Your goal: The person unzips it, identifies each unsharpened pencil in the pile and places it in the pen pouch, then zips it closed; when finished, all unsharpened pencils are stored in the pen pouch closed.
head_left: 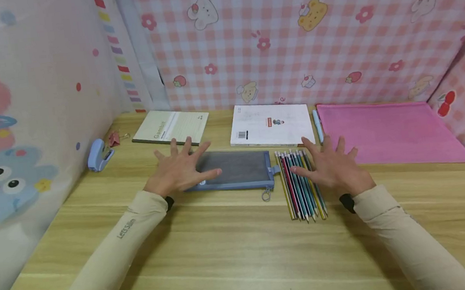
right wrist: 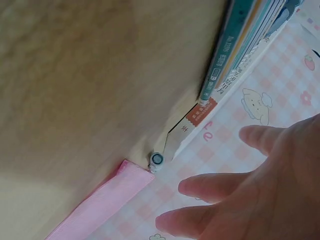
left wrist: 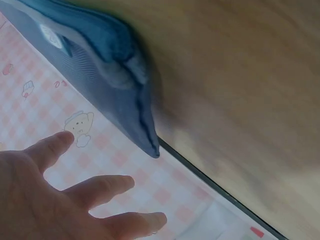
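Fingers spread, my left hand [head_left: 177, 170] hovers over the left end of a grey-blue zippered mesh pouch [head_left: 239, 168], holding nothing. Part of the pouch is hidden beneath it. My right hand [head_left: 333, 167], also spread and holding nothing, is above the right edge of a row of pencils [head_left: 298, 185]. The pencils lie side by side just right of the pouch, points towards me. In the left wrist view the pouch [left wrist: 100, 60] lies beyond the fingers, apart from them. Pencil ends [right wrist: 227, 55] show in the right wrist view, clear of the fingertips.
Behind lie a green notebook [head_left: 171, 125], a white book [head_left: 270, 124], a light blue pen [head_left: 318, 126] and a pink pouch [head_left: 388, 133]. A blue stapler [head_left: 98, 155] and a red binder clip [head_left: 116, 138] sit far left. Patterned cloth walls enclose the wooden table [head_left: 236, 258].
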A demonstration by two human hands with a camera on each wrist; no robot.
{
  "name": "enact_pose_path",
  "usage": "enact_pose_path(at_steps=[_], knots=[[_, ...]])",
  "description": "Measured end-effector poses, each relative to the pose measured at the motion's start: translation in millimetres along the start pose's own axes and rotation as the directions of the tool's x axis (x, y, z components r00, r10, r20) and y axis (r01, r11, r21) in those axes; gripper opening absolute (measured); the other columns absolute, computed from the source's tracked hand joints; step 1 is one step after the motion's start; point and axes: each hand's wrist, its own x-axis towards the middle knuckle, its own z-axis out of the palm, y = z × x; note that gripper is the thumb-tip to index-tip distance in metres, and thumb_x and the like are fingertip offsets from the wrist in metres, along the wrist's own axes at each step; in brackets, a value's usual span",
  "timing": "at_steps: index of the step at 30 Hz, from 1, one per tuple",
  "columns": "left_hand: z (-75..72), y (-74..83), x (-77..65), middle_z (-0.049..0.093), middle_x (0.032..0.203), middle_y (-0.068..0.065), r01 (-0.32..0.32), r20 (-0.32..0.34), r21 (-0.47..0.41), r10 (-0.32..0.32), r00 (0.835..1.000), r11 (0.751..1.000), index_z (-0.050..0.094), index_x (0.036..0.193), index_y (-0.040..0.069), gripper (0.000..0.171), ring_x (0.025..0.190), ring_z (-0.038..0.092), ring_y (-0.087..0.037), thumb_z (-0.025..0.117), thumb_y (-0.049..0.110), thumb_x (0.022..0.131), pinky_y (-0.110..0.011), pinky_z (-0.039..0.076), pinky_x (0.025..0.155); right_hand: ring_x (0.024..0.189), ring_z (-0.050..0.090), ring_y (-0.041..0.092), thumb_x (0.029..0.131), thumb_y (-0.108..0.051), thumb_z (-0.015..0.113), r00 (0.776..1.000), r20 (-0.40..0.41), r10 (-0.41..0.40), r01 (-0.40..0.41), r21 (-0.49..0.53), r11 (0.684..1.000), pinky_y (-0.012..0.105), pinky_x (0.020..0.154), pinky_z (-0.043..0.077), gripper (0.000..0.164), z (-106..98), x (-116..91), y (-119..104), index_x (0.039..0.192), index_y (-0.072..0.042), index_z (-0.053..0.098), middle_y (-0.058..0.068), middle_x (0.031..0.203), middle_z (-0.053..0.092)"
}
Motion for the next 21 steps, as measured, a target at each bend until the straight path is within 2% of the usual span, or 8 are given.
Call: enact_pose_path(at_steps=[3,5,9,12,14,16,19,21], knots=[[-0.9,0.5,2.5,0.015,0.168,-0.02,-0.075,-0.017,-0.02,0.075,0.997,0.997,0.027,0.16,0.027,0.085,0.152,0.009,-0.055,0.046,0.074,0.091,-0.085,0.011,0.108,0.14,-0.001,0.072,0.092,-0.081,0.031,1.0,-0.009,-0.006,0.006,0.002,1.0,0.09,0.099,0.007,0.096,-2,-1,-1,0.163,-0.019,0.01,0.042,0.16,0.003],[-1.8,2.4,6.2,0.03,0.163,-0.021,-0.192,-0.055,-0.032,0.19,0.98,0.981,0.042,0.153,0.017,0.07,0.149,0.027,-0.049,0.052,0.058,0.097,-0.074,0.026,0.113,0.142,0.003,0.07,0.096,-0.072,0.039,0.999,-0.037,-0.025,0.025,0.014,1.0,0.088,0.102,0.012,0.088,-3,-2,-4,0.161,-0.016,0.02,0.039,0.161,0.007],[-7.8,16.6,17.6,0.064,0.134,-0.015,-0.423,-0.126,-0.059,0.413,0.902,0.904,0.066,0.128,0.005,0.034,0.121,0.064,-0.029,0.063,0.021,0.098,-0.046,0.052,0.102,0.135,0.043,0.054,0.1,-0.043,0.058,0.971,-0.201,-0.126,0.143,0.07,0.987,0.071,0.104,0.039,0.058,-7,-7,-19,0.14,-0.002,0.053,0.033,0.145,0.047],[-14.5,38.4,26.0,0.073,0.117,-0.009,-0.501,-0.074,-0.168,0.496,0.865,0.849,0.072,0.118,0.005,0.024,0.104,0.071,-0.021,0.062,0.009,0.096,-0.036,0.057,0.09,0.091,0.068,0.033,0.096,-0.028,0.066,0.929,-0.305,-0.211,0.259,0.126,0.958,0.048,0.081,0.056,0.034,-6,-12,-35,0.115,0.0,0.07,0.02,0.104,0.072],[-17.9,54.8,32.0,0.075,0.114,-0.008,-0.522,-0.011,-0.251,0.537,0.843,0.815,0.073,0.116,0.006,0.023,0.1,0.072,-0.019,0.061,0.006,0.096,-0.032,0.058,0.087,0.067,0.064,0.019,0.094,-0.023,0.069,0.916,-0.308,-0.258,0.321,0.172,0.931,0.036,0.063,0.052,0.022,-4,-15,-46,0.104,-0.003,0.074,0.009,0.082,0.073],[-19.4,69.8,38.9,0.075,0.114,-0.008,-0.546,0.041,-0.296,0.582,0.812,0.784,0.073,0.115,0.006,0.023,0.1,0.072,-0.018,0.06,0.004,0.096,-0.028,0.058,0.086,0.056,0.055,0.009,0.092,-0.018,0.071,0.911,-0.28,-0.303,0.366,0.209,0.907,0.027,0.054,0.045,0.014,-1,-17,-56,0.097,-0.007,0.076,0.002,0.071,0.07],[-18.9,87.5,50.6,0.075,0.114,-0.008,-0.588,0.079,-0.333,0.643,0.762,0.737,0.073,0.115,0.006,0.026,0.103,0.072,-0.018,0.059,0.0,0.095,-0.026,0.058,0.087,0.056,0.05,0.003,0.09,-0.014,0.072,0.91,-0.214,-0.356,0.405,0.262,0.876,0.022,0.053,0.04,0.008,3,-19,-69,0.093,-0.01,0.079,-0.003,0.068,0.068],[-17.6,95.2,57.9,0.075,0.115,-0.007,-0.594,0.101,-0.367,0.666,0.739,0.716,0.074,0.116,0.007,0.029,0.106,0.072,-0.019,0.058,-0.005,0.094,-0.027,0.057,0.087,0.056,0.05,0.003,0.09,-0.012,0.072,0.905,-0.187,-0.383,0.422,0.277,0.863,0.021,0.054,0.039,0.008,7,-20,-75,0.091,-0.011,0.08,-0.004,0.067,0.068]])
